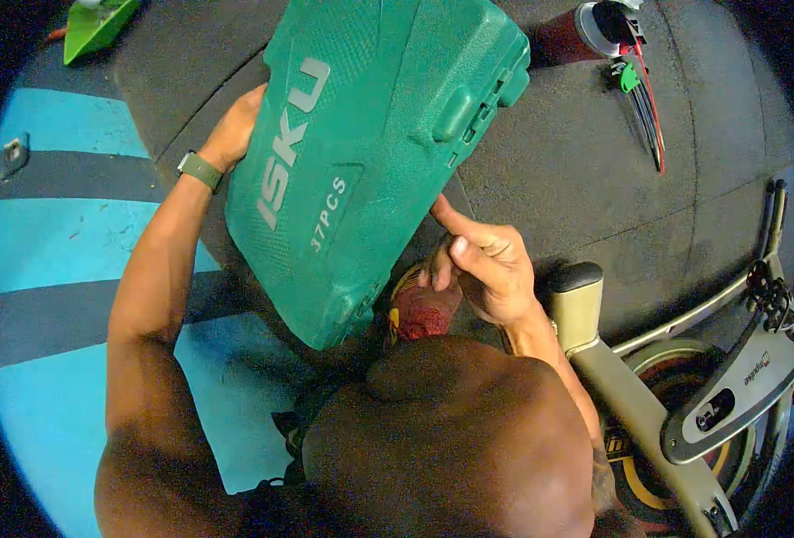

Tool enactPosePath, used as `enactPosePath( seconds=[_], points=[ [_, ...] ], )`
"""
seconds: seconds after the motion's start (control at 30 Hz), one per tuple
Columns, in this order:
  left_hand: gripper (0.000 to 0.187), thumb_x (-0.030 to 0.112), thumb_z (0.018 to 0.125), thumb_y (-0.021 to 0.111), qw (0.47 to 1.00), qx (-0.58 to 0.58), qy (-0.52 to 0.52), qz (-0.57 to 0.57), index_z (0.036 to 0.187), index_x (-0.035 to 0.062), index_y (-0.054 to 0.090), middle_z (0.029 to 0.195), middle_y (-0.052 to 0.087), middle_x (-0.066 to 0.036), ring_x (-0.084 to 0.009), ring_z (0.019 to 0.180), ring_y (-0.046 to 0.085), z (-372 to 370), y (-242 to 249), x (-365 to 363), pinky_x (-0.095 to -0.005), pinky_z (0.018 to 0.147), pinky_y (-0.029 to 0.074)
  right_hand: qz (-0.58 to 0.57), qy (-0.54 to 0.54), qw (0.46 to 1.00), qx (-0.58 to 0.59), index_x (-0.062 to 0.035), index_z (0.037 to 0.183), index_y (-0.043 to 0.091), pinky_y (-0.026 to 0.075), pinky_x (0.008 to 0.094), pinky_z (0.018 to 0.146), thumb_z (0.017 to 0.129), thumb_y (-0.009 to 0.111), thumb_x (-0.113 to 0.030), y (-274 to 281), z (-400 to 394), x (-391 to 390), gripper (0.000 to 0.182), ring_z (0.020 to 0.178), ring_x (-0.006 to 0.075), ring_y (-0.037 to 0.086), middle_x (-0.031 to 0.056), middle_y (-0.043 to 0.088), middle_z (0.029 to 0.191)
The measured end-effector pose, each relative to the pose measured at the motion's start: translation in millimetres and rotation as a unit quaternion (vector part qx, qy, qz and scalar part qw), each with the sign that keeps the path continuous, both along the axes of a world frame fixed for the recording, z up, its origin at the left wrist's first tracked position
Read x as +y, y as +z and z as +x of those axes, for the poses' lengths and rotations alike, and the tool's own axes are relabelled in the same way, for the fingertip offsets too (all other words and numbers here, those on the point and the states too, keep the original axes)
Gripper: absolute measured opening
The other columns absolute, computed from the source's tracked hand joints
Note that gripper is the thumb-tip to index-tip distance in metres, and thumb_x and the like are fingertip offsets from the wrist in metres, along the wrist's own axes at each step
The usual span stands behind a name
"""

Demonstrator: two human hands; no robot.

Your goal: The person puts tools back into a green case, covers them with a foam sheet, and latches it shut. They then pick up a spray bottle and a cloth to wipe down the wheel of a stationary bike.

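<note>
Green plastic case: one tool case [361,152], moulded, lettered "37PCS", lid down, tilted and held above the dark floor mat [576,161].
Left hand: left hand [235,130] on the case's far edge, grip wrapped round that rim; a watch band sits at the wrist.
Right hand: right hand [486,264] at the case's near edge, just under the latch side, thumb and forefinger pressed to the rim, the other fingers curled.
Step in hand: judged to be steadying the case before it is laid flat or unlatched; the next move would call for a level rest and a thumb on the one latch [455,112] that shows.
Beyond the case: one set of hex keys [643,99] and one dark red can [576,31] on the mat.
Right of the case: one exercise bike [684,394], partly seen.
</note>
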State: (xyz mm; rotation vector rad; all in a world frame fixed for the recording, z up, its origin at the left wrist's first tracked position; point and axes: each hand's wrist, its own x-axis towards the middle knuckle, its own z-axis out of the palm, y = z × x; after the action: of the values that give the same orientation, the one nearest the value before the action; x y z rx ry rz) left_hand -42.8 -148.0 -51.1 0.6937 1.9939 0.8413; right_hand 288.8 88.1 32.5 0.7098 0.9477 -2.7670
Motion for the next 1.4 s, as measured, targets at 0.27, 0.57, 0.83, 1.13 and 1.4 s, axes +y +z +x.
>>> enactPosePath(
  seconds=[0.27,0.57,0.83,1.13,1.4],
  points=[
    [0.052,0.039,0.105,0.048,0.998,0.049,-0.03,0.003,0.14,0.0003,0.056,0.133,0.066,-0.015,-0.0235,0.12,0.061,-4,-8,-7,-0.0364,0.105,0.046,0.001,-0.01,1.0,-0.016,0.0028,0.145,0.053,0.058,0.0441,0.08,0.103,0.058,-0.017,-4,3,0,0.046,0.069,0.0187,0.063,0.011,0.067,0.075],
    [0.058,0.044,0.108,0.047,0.999,0.038,-0.018,0.015,0.145,-0.0011,0.051,0.138,0.063,-0.015,-0.0227,0.124,0.058,-4,-11,-12,-0.0363,0.108,0.044,0.026,0.008,0.999,-0.027,-0.0038,0.145,0.056,0.051,0.0336,0.068,0.104,0.059,-0.021,-4,4,2,0.045,0.077,0.0242,0.071,0.0102,0.068,0.071],
    [0.054,0.037,0.106,0.051,0.999,0.028,-0.016,0.021,0.144,-0.0011,0.052,0.138,0.063,-0.015,-0.0238,0.125,0.059,-5,-10,-9,-0.036,0.108,0.044,0.009,-0.006,0.999,-0.036,0.0005,0.144,0.056,0.055,0.0392,0.078,0.103,0.06,-0.021,-7,6,2,0.046,0.072,0.022,0.066,0.0109,0.067,0.073],
    [0.051,0.036,0.106,0.051,0.998,-0.031,0.033,0.035,0.14,-0.0013,0.055,0.134,0.065,-0.014,-0.0231,0.12,0.061,5,-3,3,-0.0355,0.105,0.046,-0.005,0.008,0.999,-0.034,-0.0067,0.147,0.055,0.057,0.0388,0.082,0.105,0.057,-0.017,-15,13,11,0.044,0.08,0.0225,0.07,0.0113,0.071,0.08],
    [0.046,0.033,0.107,0.049,0.997,0.071,0.005,-0.004,0.139,0.0007,0.056,0.129,0.068,-0.014,-0.0238,0.113,0.064,14,13,20,-0.0357,0.101,0.048,-0.025,-0.056,0.994,-0.085,0.0034,0.145,0.053,0.054,0.0364,0.074,0.103,0.058,-0.02,-30,18,5,0.048,0.075,0.0214,0.066,0.0088,0.066,0.075]
  ],
)
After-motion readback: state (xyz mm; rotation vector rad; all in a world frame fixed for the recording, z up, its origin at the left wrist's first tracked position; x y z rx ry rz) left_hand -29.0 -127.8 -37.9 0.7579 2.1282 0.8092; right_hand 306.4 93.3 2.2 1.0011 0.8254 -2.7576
